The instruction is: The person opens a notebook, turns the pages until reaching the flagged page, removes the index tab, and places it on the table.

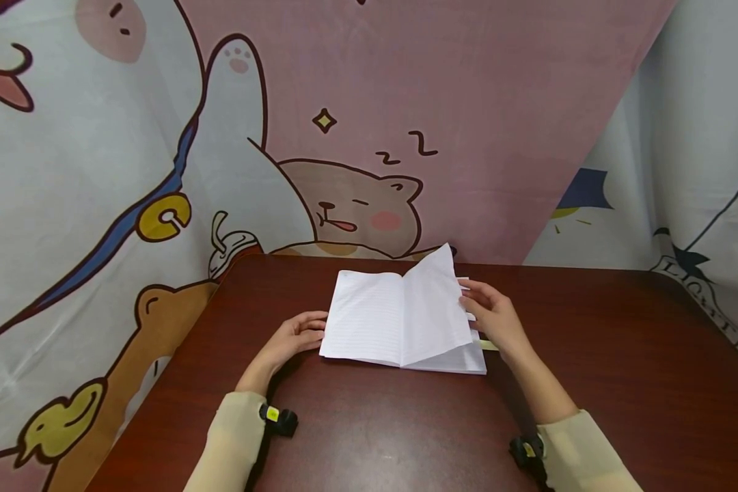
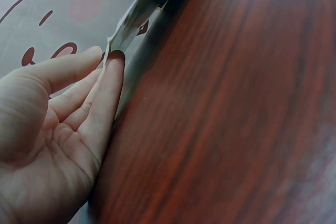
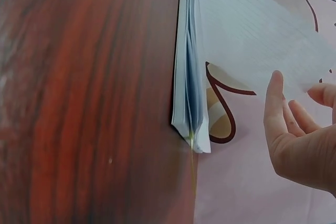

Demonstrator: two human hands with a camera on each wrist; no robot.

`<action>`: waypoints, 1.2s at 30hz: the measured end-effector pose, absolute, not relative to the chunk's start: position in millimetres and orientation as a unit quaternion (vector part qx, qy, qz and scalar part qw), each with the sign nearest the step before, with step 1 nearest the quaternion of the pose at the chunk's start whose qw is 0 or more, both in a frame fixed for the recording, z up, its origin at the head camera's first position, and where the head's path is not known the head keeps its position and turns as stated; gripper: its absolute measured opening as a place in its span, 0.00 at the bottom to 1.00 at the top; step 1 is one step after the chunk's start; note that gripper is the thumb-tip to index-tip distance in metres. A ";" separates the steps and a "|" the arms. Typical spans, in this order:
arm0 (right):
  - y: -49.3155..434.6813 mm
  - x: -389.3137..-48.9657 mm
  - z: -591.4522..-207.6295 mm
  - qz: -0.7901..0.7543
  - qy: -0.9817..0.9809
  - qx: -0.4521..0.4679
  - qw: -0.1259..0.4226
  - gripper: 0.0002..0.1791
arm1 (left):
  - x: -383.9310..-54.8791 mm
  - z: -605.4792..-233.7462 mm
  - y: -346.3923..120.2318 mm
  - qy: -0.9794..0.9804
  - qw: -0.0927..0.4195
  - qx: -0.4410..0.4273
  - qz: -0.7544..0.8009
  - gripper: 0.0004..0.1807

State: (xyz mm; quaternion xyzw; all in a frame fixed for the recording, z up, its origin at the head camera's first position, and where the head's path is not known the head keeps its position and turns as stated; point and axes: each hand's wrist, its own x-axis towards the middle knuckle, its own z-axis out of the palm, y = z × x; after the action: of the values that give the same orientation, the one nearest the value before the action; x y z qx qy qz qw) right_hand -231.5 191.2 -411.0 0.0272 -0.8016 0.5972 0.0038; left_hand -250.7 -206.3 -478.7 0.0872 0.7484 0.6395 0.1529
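Note:
An open notebook (image 1: pixel 364 316) with ruled pages lies on the table, its spine near the middle. One right-hand page (image 1: pixel 433 311) stands raised, its top corner pointing up. At the left edge my left hand (image 1: pixel 296 338) pinches the notebook; in the left wrist view the thumb is on one side of the paper and a finger on the other. My right hand (image 1: pixel 490 316) is at the right edge with fingers apart, its thumb by the lifted page. The right wrist view shows the stacked page edges (image 3: pixel 190 77) and a gap between thumb and fingers (image 3: pixel 274 103).
A pale yellow strip (image 1: pixel 488 345) sticks out from the notebook's right side. The dark reddish-brown table (image 1: pixel 369 437) meets a cartoon-printed cloth (image 1: pixel 498 137) at the back. Black straps with small devices (image 1: pixel 281 420) sit on both sleeves.

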 end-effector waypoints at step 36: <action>166.0 -225.3 -401.1 0.633 -0.769 0.080 -0.039 0.28 | -247.9 -476.2 -205.0 0.740 0.152 0.091 0.649 0.28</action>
State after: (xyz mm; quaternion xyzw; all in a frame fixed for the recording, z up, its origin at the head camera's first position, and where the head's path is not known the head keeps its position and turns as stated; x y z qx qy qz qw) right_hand -225.3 166.0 -401.1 0.0804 -0.7694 0.6325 -0.0391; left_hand -247.9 -205.0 -476.2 0.0910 0.7402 0.6485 0.1523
